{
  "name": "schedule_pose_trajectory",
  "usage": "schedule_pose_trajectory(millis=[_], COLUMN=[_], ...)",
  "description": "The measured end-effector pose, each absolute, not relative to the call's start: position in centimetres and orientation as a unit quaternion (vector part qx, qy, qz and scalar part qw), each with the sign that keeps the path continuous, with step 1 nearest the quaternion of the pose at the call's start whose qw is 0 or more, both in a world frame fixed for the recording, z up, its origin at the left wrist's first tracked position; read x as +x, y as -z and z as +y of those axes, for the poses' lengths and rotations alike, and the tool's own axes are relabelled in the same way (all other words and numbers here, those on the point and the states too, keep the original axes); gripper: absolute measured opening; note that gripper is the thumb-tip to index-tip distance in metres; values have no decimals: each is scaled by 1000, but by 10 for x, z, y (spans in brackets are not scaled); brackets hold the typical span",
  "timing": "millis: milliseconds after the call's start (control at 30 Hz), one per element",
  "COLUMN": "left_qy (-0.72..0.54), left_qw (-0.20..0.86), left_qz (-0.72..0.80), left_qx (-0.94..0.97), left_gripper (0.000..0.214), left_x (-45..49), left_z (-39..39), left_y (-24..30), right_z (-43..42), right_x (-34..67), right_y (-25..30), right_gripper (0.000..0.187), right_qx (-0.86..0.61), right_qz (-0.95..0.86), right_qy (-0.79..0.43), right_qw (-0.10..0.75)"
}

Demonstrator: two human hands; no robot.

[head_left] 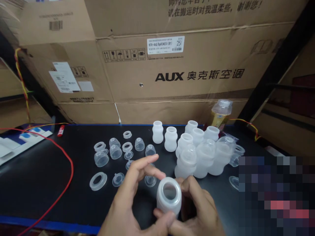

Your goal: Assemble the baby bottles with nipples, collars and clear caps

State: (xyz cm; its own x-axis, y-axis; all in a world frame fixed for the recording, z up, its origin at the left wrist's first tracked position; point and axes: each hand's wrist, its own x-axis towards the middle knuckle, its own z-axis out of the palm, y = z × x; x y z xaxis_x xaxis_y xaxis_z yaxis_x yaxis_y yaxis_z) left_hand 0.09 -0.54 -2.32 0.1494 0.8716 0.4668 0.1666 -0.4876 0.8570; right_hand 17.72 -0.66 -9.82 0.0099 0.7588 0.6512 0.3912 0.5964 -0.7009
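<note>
Both my hands hold one translucent white bottle with a ring collar on its mouth, tilted so the opening faces me. My left hand pinches its upper rim with thumb and forefinger. My right hand wraps round the body from the right and below. Just behind stands a group of several frosted bottles, some capped with clear domes. Left of them lie several clear dome caps, rings and teats on the black table.
Large cardboard boxes wall off the back of the table. A red wire curves across the left side. A white power strip lies far left. A yellow-labelled drink bottle stands behind the group. A pixelated patch covers the lower right.
</note>
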Motion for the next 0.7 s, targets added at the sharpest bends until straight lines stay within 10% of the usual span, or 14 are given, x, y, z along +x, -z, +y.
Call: schedule_pose_trajectory(millis=[133,367,700], left_qy=[-533,-519,-519], left_qw=[374,263,219], left_qz=[354,410,437], left_qx=[672,702,701], left_gripper=[54,93,71], left_x=[26,1,8], left_z=[-11,16,-15], left_y=[28,42,30], right_z=[-9,-9,-11], right_x=[176,176,175], right_y=[100,106,84], right_gripper=[62,34,50], right_qx=[-455,-430,-448], right_qz=[-663,-650,-646], right_qy=[-171,-166,-124], right_qw=[569,604,605])
